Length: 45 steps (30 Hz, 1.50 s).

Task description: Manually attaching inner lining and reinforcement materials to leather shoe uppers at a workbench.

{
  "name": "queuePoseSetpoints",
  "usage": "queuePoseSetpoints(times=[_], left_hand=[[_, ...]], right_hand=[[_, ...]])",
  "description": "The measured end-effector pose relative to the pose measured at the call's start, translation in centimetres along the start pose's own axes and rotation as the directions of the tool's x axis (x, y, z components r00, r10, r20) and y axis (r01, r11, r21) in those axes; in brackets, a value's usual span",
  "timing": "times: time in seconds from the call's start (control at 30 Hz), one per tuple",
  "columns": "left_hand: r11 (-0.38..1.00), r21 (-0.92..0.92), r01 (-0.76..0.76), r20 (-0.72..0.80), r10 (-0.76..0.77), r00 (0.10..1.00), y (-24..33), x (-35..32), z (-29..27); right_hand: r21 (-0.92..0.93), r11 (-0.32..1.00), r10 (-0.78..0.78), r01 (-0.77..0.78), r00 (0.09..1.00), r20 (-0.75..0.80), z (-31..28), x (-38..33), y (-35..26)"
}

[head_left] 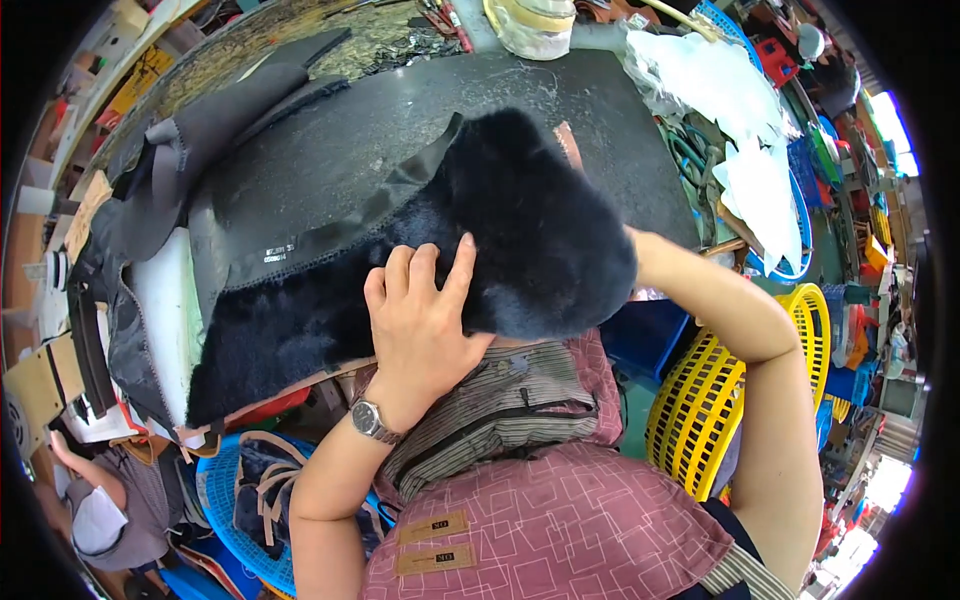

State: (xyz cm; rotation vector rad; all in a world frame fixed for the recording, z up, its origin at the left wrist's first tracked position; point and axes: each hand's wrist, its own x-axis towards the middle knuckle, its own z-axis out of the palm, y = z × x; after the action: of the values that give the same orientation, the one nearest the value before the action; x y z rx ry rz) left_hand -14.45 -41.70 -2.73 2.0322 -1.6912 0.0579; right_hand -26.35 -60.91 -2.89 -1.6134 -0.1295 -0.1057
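A large piece of black fur [520, 220] with a smooth black backing [300, 200] lies across the dark worktable [600, 110]. My left hand [420, 310] rests flat on the fur's near edge, fingers together and pointing up, a metal watch on its wrist. My right forearm reaches in from the right and runs under the folded fur. The right hand itself is hidden behind the fur, apparently holding it from beneath.
A yellow plastic basket [700, 400] stands at the lower right, a blue basket [230, 490] with straps at the lower left. White sheet material [730, 90] and a tape roll [535, 25] sit at the table's far side. Another person [100, 500] sits at the lower left.
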Motion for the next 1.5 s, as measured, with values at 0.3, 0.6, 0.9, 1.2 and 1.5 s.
queuePoseSetpoints(times=[0.3, 0.6, 0.9, 1.2, 1.5], left_hand=[[0.988, -0.01, -0.157, 0.22, 0.155, 0.963, -0.1, 0.1, 0.8], [0.968, -0.005, -0.249, 0.309, 0.239, 0.92, 0.0, 0.3, 0.8], [0.963, 0.076, -0.257, 0.206, 0.237, 0.949, 2.7, 1.5, 3.5], [0.782, -0.466, -0.414, 0.359, 0.595, 0.719, -2.8, 0.6, -2.0], [0.82, -0.505, 0.268, 0.026, -0.296, 0.955, 2.5, 0.0, 2.2]], right_hand=[[0.164, 0.931, 0.341, -0.326, 0.938, -0.069, -4.0, -3.6, -3.0], [-0.213, 0.824, 0.398, -0.525, 0.804, -0.441, -5.0, -0.2, -0.7], [-0.924, -0.183, 0.449, -0.336, 0.808, -0.382, -5.1, 2.5, -3.6], [-0.615, 0.397, 0.769, -0.681, 0.613, -0.182, -5.3, 11.2, -2.2], [-0.797, 0.488, 0.329, -0.357, 0.92, -0.211, -1.4, 10.6, 0.6]])
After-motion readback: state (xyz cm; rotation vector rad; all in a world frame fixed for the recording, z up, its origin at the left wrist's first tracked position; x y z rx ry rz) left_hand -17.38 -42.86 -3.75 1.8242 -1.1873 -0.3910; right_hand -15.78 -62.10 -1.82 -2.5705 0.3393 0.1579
